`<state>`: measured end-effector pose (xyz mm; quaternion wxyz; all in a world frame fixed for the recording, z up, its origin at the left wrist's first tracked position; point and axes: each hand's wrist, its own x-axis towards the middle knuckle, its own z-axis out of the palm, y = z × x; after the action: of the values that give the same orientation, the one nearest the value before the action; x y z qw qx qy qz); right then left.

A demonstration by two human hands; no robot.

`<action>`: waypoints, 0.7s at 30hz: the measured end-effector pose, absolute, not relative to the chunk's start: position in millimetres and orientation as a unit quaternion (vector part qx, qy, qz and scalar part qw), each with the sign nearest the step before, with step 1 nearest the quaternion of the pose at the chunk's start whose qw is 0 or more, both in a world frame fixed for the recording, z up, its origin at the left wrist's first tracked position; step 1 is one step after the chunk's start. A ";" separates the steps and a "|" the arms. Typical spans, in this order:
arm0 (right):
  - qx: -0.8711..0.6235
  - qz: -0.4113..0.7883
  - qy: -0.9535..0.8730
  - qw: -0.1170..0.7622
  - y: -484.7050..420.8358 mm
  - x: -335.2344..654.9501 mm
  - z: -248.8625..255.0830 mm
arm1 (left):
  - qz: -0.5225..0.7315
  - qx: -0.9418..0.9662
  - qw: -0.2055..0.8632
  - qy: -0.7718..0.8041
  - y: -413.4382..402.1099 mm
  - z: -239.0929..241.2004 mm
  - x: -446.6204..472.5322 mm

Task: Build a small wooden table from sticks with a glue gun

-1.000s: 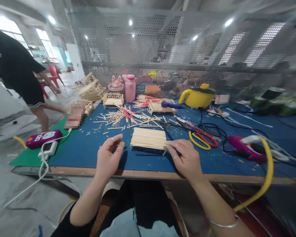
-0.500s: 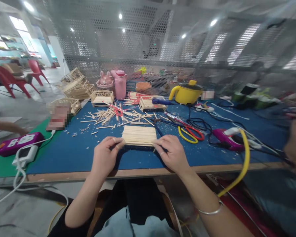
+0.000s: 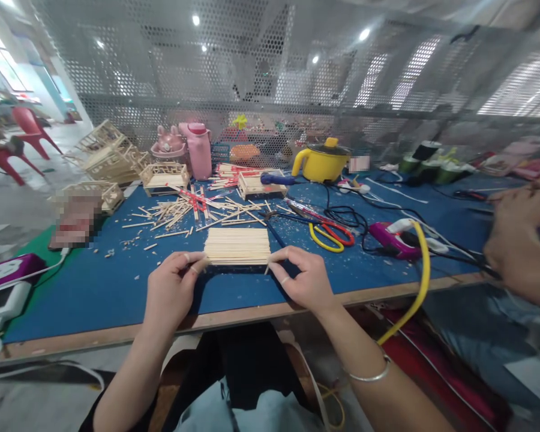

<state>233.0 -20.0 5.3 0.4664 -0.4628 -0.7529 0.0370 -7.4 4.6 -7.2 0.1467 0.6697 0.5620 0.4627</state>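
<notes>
A flat panel of pale wooden sticks (image 3: 237, 246) lies on the blue mat (image 3: 117, 282) near the table's front edge. My left hand (image 3: 171, 288) pinches the panel's left end with thumb and fingers closed. At the right end my right hand (image 3: 301, 279) pinches the near corner, where a short loose stick pokes out. Both hands rest low on the mat.
Loose sticks (image 3: 184, 210) and small stick-built frames (image 3: 164, 177) lie behind the panel. Yellow-and-red scissors (image 3: 326, 231), a purple glue gun (image 3: 389, 237) with cables, a yellow pot (image 3: 321, 165) and a pink jug (image 3: 199, 150) stand further back. Another person's hand (image 3: 517, 240) is at the right.
My left hand moved right and closed on the panel's left end. The view swung right, so the panel sits further left in frame and another person's hand came into view.
</notes>
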 end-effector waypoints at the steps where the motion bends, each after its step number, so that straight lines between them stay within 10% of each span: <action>1: -0.457 0.036 -0.757 0.466 -19.6 232.8 5.3 | 0.464 0.668 0.151 0.562 4.5 -6.9 -7.4; 21: -0.436 -0.036 -0.776 0.454 -11.4 233.1 3.4 | 0.553 0.582 0.253 0.540 -2.3 -7.8 -5.8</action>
<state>233.1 -11.4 3.4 0.4536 -0.4364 -0.7762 -0.0357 -5.8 -2.3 -7.8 0.2533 0.5820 0.5401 0.5526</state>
